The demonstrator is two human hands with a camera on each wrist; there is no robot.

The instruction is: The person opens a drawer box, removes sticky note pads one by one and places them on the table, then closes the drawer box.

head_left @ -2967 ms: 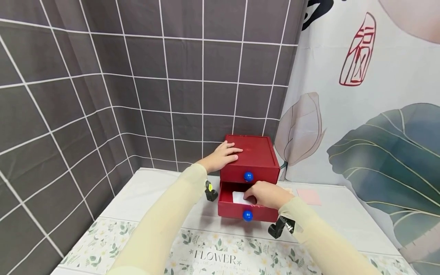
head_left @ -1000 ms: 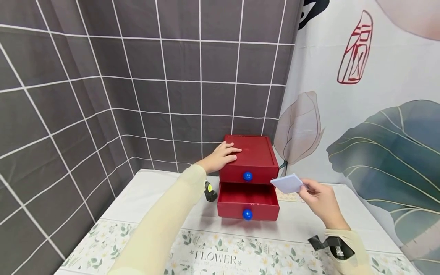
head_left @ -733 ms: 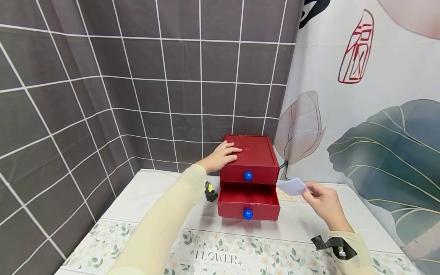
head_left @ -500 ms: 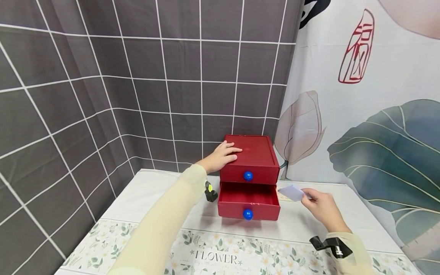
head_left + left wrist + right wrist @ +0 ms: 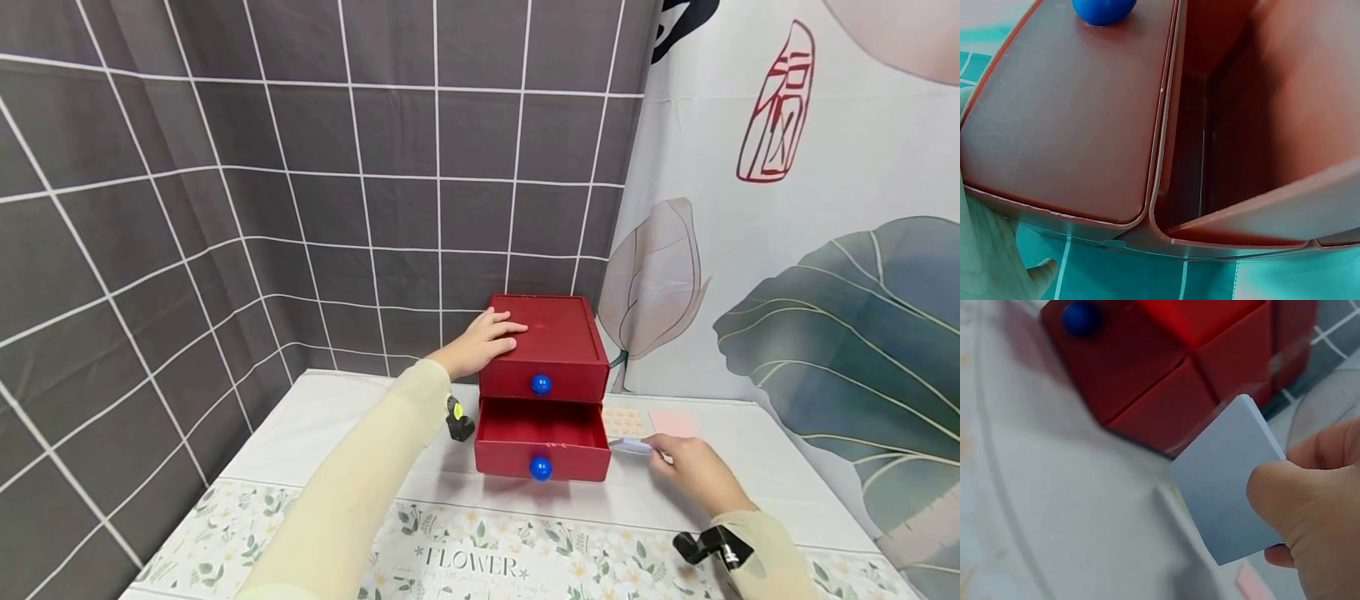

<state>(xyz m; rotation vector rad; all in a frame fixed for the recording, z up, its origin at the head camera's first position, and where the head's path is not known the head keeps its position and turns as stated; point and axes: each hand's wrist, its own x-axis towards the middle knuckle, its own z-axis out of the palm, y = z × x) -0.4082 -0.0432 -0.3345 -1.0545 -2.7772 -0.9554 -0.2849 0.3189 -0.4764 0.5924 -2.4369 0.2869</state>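
Note:
My left hand [image 5: 480, 340] rests with extended fingers on the top of a red two-drawer box [image 5: 558, 329]. The box's lower drawer [image 5: 543, 458] is pulled out, while the upper drawer [image 5: 502, 381] is closed; each has a round blue knob. Beside the drawer's right side, my right hand [image 5: 693, 468] pinches a pale blue pad of paper [image 5: 1229, 487] between thumb and fingers. The pad is tilted and seen nearly edge-on in the head view, low over the table. In the left wrist view the open drawer's inside [image 5: 1235, 125] shows.
A pink paper square [image 5: 673, 422] and a cream patterned sheet [image 5: 622, 421] lie on the white table [image 5: 360, 408] right of the box. A floral cloth [image 5: 468, 533] runs along the front. A dark gridded curtain [image 5: 397, 208] hangs behind.
My right hand has lifted the pad out of the lower drawer, carried it right, then lowered it toward the table beside the box. My left hand has stayed on the box top.

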